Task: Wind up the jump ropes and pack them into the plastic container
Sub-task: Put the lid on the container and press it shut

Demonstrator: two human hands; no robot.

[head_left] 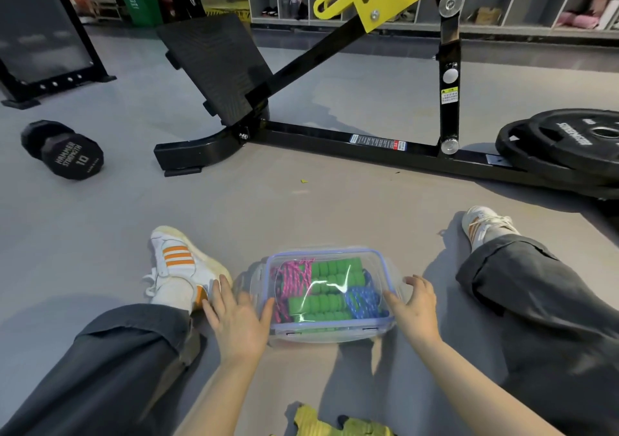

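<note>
Sitting: you are on the grey floor (pixel 301 208) with your legs spread and the container (pixel 335 325) between them, just in front of you.
Container: clear plastic with a bluish rim, lid on top, standing flat on the floor.
Ropes: the pink rope (pixel 291 278) is bunched at the left inside, the blue rope (pixel 361 301) at the right, and the green handles (pixel 335 270) lie in rows across the middle.
Left hand (pixel 239 318): your fingers are spread and fairly straight, and your thumb lies against the container's left edge; nothing is clasped.
Right hand (pixel 417 308): it lies against the container's right side with relaxed fingers and the thumb at the rim; whether the fingertips touch the side clip cannot be told.
Hands: set apart, one at each side of the container.
Shoes: your left shoe (pixel 177 265) sits just beside your left hand; your right shoe (pixel 482 223) is well off to the right.
Nearby: a dumbbell (pixel 63 149) lies far left, a black bench frame (pixel 335 137) runs across the floor ahead, and weight plates (pixel 569 144) lean at its right end.
Bottom edge: something yellow (pixel 335 425) lies near you; what it is cannot be told.
</note>
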